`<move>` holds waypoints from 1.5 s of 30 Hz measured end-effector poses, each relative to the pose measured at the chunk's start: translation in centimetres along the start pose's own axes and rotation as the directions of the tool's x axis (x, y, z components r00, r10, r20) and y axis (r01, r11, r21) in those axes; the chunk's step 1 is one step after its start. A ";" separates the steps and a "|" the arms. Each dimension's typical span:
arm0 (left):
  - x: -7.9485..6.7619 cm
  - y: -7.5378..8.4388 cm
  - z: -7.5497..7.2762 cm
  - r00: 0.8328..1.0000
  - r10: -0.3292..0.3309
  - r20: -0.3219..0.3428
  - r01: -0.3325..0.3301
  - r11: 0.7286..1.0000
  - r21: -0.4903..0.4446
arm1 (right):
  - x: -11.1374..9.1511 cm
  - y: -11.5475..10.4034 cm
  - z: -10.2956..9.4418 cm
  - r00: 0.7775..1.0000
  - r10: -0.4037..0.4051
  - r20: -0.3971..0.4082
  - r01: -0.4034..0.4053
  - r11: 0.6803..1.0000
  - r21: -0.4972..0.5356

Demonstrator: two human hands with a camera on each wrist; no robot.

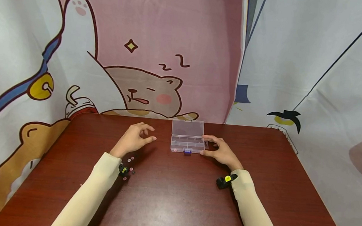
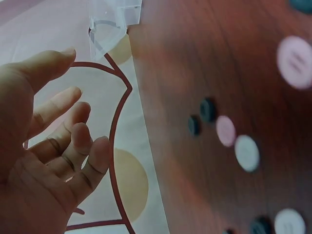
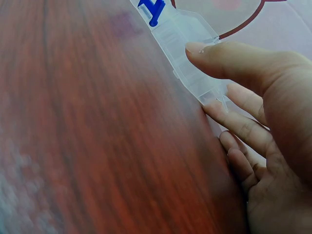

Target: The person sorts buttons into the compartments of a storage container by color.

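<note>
A clear plastic compartment box stands on the table with its lid raised at the back. On its front edge is a blue latch. My right hand holds the box's right end, thumb at the front corner and fingers farther back. Left of the box, my left hand is apart from it, fingers loosely bent and nothing between them. Beside the left wrist lie several small buttons: pink, white and dark. A small pink piece shows in the box's front left compartment.
The reddish-brown wooden table ends at a cartoon-printed curtain behind the box. Dark devices are strapped to the left wrist and the right wrist. A tiny pale piece lies left of the left forearm.
</note>
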State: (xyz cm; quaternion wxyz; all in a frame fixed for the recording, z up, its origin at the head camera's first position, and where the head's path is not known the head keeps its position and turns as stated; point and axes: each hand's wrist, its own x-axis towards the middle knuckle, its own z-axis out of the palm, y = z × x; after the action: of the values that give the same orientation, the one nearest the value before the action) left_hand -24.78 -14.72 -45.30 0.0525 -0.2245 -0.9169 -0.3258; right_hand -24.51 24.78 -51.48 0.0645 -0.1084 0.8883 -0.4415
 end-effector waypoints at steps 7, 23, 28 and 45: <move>-1.7 -0.8 -1.3 0.999 -0.012 0.040 0.011 1.000 0.016 | 0.0 0.0 -0.1 1.000 -0.011 -0.006 0.011 1.000 -0.004; -5.3 -4.0 -4.0 0.992 -0.115 0.049 0.115 0.993 0.005 | -0.2 0.1 -0.3 1.000 -0.009 -0.010 0.010 1.000 0.004; -6.4 -5.1 -4.5 0.986 -0.159 0.051 0.160 0.987 -0.028 | -0.2 0.0 -0.3 1.000 -0.016 -0.014 0.016 1.000 -0.001; -10.1 -8.6 -5.5 0.946 -0.292 0.140 0.303 0.951 -0.066 | 0.1 0.1 0.3 1.000 -0.015 -0.012 0.015 1.000 -0.002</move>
State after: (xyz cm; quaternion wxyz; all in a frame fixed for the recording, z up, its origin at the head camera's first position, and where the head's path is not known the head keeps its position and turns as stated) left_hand -19.80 -27.81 -48.39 -0.0661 -0.1058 -0.9268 -0.3542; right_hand -24.52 24.58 -51.70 0.0558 -0.1126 0.8883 -0.4417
